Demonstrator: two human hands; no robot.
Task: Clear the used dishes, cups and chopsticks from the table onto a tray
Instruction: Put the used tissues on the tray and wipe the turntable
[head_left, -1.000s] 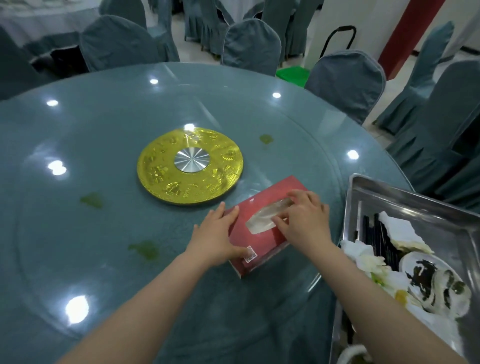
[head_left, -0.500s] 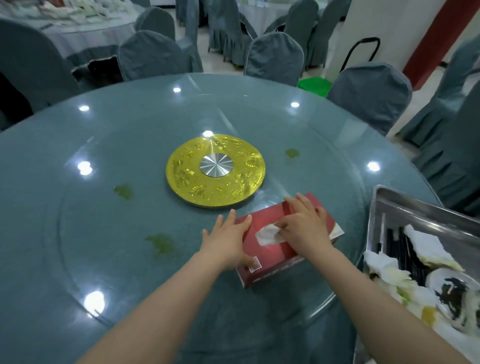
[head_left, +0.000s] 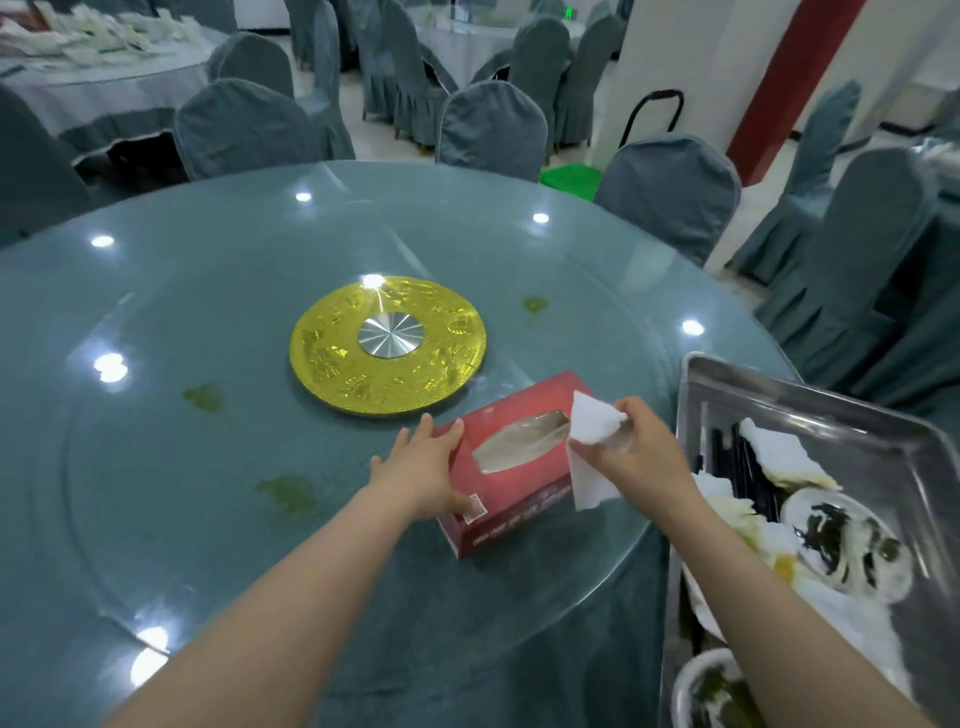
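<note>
1. Your left hand (head_left: 426, 475) rests on the left end of the red tissue box (head_left: 511, 465), fingers (head_left: 415, 431) straight and released, thumb down against the box's near side.
2. Your right hand (head_left: 631, 454) hovers just over the box's right end, its fingers grasping a white tissue (head_left: 589, 447). 1 corner of the tissue stands up above the hand and the rest hangs down in front of the box's right end.
3. The box lies flat on the glass turntable (head_left: 156, 467), its oval slot facing up, just in front of the gold disc (head_left: 387, 345) at the centre of the round bench (head_left: 649, 270).
4. The metal tray (head_left: 810, 400) sits at the bench's right edge, well within reach of your right arm. It holds the cleared things: black chopsticks (head_left: 724, 452) lying lengthwise, crumpled white napkins (head_left: 779, 452), and a white dish (head_left: 852, 551) with dark green leftovers.
5. A second dish (head_left: 701, 691) shows at the tray's near corner, partly hidden by your right forearm.
6. 4 greenish smears mark the glass: 1 (head_left: 202, 397) left of the gold disc, 1 (head_left: 288, 491) nearer you beside your left forearm, and 1 (head_left: 534, 303) beyond the disc on the right; the 4th is too faint to place.
7. Covered chairs (head_left: 491, 135) ring the far side of the bench.
</note>
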